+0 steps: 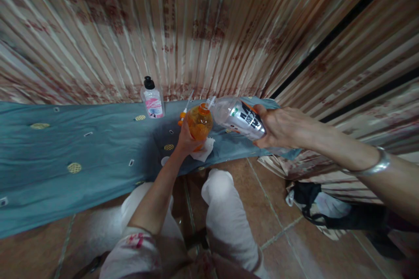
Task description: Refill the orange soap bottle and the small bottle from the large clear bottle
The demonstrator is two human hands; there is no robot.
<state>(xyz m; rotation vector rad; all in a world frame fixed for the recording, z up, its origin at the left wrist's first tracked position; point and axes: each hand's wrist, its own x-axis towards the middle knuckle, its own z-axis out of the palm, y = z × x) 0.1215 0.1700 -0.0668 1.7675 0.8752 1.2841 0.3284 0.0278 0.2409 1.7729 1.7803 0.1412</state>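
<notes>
My left hand (189, 138) is wrapped round an orange see-through bottle (200, 124) over the cloth-covered surface. In my right hand (270, 125) is a clear plastic drink bottle (240, 117) with a silver label, tipped on its side. Its mouth points left and meets the orange bottle's open neck; whether liquid is flowing between them I cannot tell. Just behind my left hand lies an orange and white pump top (183, 115) with a thin tube. A crumpled white tissue (203, 150) sits under the orange bottle.
A clear bottle with a black cap and pink label (153, 103) stands on the blue-green cloth (98, 139), left of my hands. Pleated curtains (137, 22) hang right behind. Dark and white bags (322, 205) lie on the tiled floor (252, 192) at right.
</notes>
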